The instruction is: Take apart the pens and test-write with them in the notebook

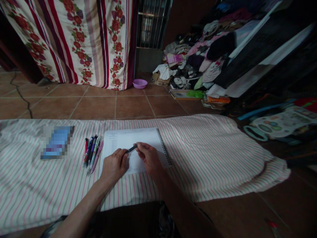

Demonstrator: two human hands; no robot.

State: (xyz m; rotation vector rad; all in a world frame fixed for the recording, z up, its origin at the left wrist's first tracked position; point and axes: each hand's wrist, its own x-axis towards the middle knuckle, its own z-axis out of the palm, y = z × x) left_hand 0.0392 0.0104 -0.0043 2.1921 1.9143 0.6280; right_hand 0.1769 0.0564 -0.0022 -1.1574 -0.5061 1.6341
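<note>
A dark pen (131, 148) is held between both hands above a spiral notebook (138, 134), which lies with a mostly white page facing up. My left hand (114, 164) is closed around the pen's lower left end. At the upper right end, the fingertips of my right hand (149, 156) pinch it. The notebook's black coil runs down its right side. Left of the notebook, several pens (92, 153) lie side by side on the striped cloth (203, 148).
A blurred-out blue rectangular item (57, 142) lies on the cloth at left. Beyond the cloth are a tiled floor (99, 103), a floral curtain (86, 39) and a purple basin (140, 84). A heap of clothes (198, 59) and a walker-like plastic toy (274, 122) stand at right.
</note>
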